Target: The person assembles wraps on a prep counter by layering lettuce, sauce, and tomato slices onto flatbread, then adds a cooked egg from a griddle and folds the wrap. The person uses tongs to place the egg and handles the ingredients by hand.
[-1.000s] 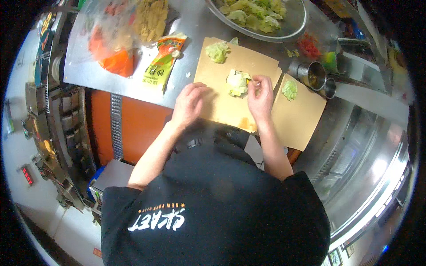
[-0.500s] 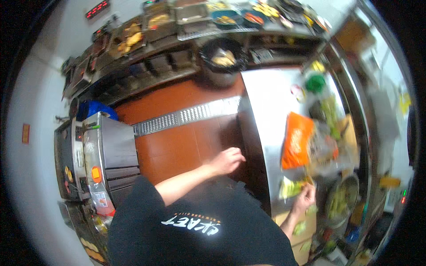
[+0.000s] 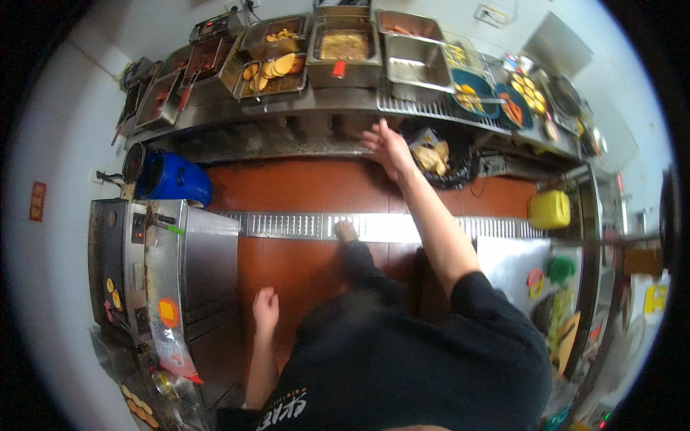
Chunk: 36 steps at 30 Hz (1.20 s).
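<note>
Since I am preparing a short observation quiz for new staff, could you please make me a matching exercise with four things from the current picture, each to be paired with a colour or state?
Column one
1. Barrel
2. Right hand
3. Jug
4. Bin

Column two
A. Yellow
B. Black-lined, with pale items inside
C. Blue
D. Open, with the thumb apart from the fingers

Right pairs: 1-C, 2-D, 3-A, 4-B.
</note>
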### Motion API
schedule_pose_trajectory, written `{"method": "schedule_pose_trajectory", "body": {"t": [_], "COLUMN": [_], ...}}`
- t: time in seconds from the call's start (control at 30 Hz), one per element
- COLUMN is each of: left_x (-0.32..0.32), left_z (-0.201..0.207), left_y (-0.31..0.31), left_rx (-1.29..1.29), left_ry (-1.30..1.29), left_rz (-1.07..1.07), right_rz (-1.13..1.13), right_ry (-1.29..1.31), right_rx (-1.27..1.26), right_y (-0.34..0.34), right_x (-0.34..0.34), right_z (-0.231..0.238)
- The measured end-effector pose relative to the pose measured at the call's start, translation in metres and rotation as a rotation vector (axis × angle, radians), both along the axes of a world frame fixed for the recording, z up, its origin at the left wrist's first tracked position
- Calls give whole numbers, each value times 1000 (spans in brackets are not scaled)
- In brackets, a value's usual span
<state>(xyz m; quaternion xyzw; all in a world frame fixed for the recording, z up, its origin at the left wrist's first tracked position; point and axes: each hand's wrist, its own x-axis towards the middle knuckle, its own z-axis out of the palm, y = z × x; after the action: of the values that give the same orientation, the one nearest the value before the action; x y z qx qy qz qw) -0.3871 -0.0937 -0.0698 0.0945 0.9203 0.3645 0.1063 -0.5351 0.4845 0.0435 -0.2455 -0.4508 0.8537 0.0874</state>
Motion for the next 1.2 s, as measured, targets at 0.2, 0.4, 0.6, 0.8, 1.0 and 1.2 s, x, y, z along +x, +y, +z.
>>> {"method": "schedule_pose_trajectory", "body": {"t": [0.2,0.4,0.6,0.8,1.0,1.2], "left_x": [76,47,-52,-128,-152,-118], "left_z": [-47,-17,40,27,-3,-10], "left_y": [-61,1,64,72,80,81], "left_rx": [-454,-301,-203,83,-22,-98], "left_ry": [-650,-821,-913,-819,-742,-671], "left_rz": [299,504,598,708,540,486], "right_rz": [9,-120,-111,-95,-118,-104], "right_ry": [61,-100,-148,-90,-55,-82], "right_rx": [-520,-230,-103,-123,-190,-170], "right_y": [72,67,44,52,69,71], "right_x": [-275,-298,-259,-250,-268,-278], "right_z": [-26,-11,53,108,133,108]}}
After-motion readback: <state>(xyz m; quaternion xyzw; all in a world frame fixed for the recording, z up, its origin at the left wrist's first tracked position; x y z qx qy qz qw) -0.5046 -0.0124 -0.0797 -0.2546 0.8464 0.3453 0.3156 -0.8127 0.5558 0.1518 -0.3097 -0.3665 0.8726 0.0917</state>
